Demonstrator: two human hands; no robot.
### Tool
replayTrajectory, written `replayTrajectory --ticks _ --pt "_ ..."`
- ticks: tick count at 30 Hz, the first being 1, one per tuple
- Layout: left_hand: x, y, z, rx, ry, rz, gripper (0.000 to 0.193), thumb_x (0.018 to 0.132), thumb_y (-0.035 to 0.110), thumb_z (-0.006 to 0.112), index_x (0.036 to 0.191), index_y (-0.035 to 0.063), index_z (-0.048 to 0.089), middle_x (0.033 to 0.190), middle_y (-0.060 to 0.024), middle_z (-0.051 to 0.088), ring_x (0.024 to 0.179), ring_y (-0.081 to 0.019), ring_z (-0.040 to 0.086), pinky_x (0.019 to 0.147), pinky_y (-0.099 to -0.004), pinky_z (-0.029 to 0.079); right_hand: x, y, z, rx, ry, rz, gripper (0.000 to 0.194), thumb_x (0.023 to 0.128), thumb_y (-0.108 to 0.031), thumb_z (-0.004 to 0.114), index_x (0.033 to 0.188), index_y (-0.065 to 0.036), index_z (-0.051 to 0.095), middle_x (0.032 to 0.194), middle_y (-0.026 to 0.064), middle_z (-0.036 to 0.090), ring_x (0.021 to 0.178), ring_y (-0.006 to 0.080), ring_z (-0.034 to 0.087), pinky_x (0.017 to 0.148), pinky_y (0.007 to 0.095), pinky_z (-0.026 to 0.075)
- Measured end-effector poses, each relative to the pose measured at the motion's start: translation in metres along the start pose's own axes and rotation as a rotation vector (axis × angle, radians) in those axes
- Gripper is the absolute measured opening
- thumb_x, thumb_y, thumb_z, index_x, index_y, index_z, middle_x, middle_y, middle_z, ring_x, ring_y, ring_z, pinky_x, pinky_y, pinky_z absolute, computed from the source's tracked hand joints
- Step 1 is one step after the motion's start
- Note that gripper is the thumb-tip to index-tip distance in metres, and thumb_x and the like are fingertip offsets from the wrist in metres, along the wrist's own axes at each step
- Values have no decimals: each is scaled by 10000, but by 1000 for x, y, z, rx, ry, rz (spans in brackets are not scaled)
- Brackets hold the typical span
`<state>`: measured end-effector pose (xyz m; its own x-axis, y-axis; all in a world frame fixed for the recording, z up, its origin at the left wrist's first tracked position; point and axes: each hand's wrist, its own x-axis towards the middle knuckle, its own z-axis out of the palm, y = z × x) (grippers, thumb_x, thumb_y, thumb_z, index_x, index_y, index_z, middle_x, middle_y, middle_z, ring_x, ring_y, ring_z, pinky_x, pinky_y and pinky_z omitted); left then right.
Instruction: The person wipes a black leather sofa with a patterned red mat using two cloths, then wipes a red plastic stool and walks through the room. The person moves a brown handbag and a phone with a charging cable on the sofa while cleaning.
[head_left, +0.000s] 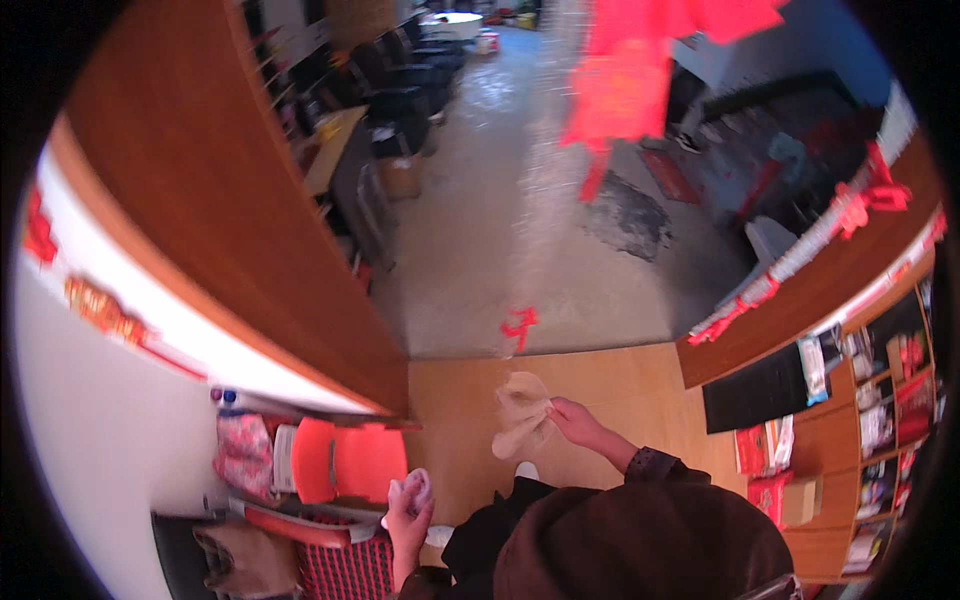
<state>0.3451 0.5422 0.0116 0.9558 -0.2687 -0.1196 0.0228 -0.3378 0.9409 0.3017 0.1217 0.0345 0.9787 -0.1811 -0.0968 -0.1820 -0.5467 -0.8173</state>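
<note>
My right hand (579, 423) pinches a thin, pale beige cloth-like piece (519, 420) by its right edge. The piece hangs in loose folds above the wooden floor (457, 390); its exact material is unclear. Lower and to the left, my left hand (409, 517) is closed around a small pale lilac bundle (420, 486), perhaps folded cloth. Fingers cover part of that bundle. An orange-red chair (367, 461) stands just left of my left hand. Between my hands, a white shoe (527, 470) shows below my dark clothing.
A doorway between brown wooden panels (202, 165) opens onto a grey floor (465, 247). Red hangings (622, 75) and a translucent strip (536, 180) hang there. Shelves (862, 450) stand right; a chair with a plaid seat (345, 559) stands left. Beyond, a person's foot (686, 142) shows.
</note>
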Motion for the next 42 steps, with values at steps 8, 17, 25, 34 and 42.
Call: replayTrajectory --ticks 8,17,25,34,42 --pt "108 173 154 -59 -514 216 403 957 132 622 1347 37 590 1233 -115 666 1090 -187 634 945 -295 486 -35 20 -129 226 452 163 286 1027 -230 490 1153 -3 609 1063 215 649 966 343 631 859 384 493" --pt "193 251 265 -643 -893 -81 676 1034 337 515 1568 53 214 1604 -129 265 1464 -248 278 1188 -393 232 45 -39 -209 673 272 386 499 1007 -336 555 1364 12 527 1309 110 619 1105 200 611 972 340 475" --pt "291 288 348 -32 -830 173 586 1042 301 477 1554 83 293 1491 -157 430 1347 -272 436 1092 -411 356 97 41 -254 325 607 247 440 948 -263 639 1296 -3 569 1134 149 678 1012 232 656 902 355 519" --pt "341 316 449 -585 -718 -128 516 1000 74 511 1498 32 381 1399 -162 534 1270 -252 534 1031 -394 444 83 146 -342 677 704 443 412 916 -88 565 1323 -23 559 1132 123 650 997 219 648 889 347 524" --pt "404 403 515 -1043 -694 -286 587 1047 309 439 1553 65 268 1546 -117 372 1410 -301 382 1150 -485 321 186 151 -481 888 401 388 436 922 -32 514 1352 -53 584 1106 49 635 894 137 604 779 260 513"
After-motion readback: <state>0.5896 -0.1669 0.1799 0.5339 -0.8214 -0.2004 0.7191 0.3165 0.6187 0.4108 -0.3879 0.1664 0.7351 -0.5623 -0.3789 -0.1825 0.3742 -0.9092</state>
